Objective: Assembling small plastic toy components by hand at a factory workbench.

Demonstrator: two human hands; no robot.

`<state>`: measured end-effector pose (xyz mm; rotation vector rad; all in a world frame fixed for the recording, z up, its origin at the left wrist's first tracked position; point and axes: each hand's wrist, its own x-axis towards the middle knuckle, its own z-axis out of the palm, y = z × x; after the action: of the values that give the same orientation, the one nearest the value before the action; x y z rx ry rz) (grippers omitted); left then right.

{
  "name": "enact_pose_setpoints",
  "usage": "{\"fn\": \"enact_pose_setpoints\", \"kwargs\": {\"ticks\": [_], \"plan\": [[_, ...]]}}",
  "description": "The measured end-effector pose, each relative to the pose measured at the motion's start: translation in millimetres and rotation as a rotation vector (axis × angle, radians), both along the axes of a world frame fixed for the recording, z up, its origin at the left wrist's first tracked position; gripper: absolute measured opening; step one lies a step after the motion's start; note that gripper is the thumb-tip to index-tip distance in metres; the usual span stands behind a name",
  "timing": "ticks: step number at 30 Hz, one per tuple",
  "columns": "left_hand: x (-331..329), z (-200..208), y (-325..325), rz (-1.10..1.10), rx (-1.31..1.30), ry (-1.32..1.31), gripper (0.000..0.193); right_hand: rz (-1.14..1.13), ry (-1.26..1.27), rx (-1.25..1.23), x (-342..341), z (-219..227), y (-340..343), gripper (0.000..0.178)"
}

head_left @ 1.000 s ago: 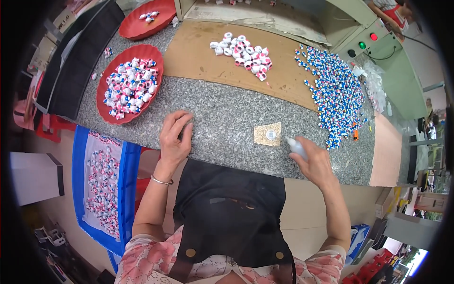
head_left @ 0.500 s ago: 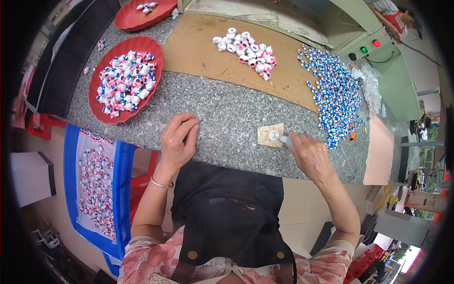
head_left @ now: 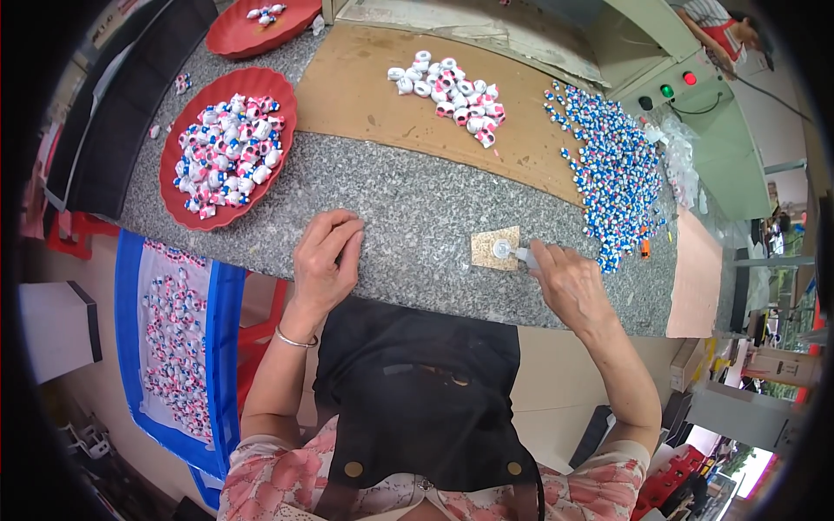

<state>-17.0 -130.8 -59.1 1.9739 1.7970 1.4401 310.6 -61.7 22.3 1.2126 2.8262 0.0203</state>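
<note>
Right hand (head_left: 569, 286) fingers pinch a small tool, tip on the cap (head_left: 501, 249) atop the pad (head_left: 495, 247). Left hand (head_left: 326, 260) rests flat and empty left of the pad. Best to press straight down, keeping the cap centred.

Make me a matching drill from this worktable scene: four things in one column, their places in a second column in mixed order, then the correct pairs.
Things
1. left hand
2. right hand
3. pile of blue and white pieces
4. red tray of pink and white pieces

Places
A. far right of the table, near the green machine
B. left end of the granite top
C. flat on the bare granite, holding nothing
D. at the small tan square, pressing a pale piece on it

Pairs: 1-C, 2-D, 3-A, 4-B
</note>
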Motion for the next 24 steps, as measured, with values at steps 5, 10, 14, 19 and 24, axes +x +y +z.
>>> {"fn": "enact_pose_setpoints", "kwargs": {"ticks": [5, 10, 14, 19, 24], "plan": [[0, -1, -1, -0.004, -0.021, -0.009, 0.013, -0.007, -0.01, -0.002, 1, -3, 0, 0.045], [0, -1, -1, 0.004, -0.012, 0.005, 0.013, -0.013, 0.013, -0.01, 1, -4, -1, 0.045], [1, 0, -1, 0.001, -0.016, 0.011, 0.013, -0.025, 0.068, -0.015, 4, -11, -4, 0.044], [4, 0, 0, -0.008, -0.035, 0.003, 0.012, -0.18, 0.268, -0.102, 11, -13, -14, 0.043], [5, 0, -2, -0.027, -0.044, -0.003, 0.012, -0.456, 0.749, -0.173, 47, -31, -37, 0.036]]}}
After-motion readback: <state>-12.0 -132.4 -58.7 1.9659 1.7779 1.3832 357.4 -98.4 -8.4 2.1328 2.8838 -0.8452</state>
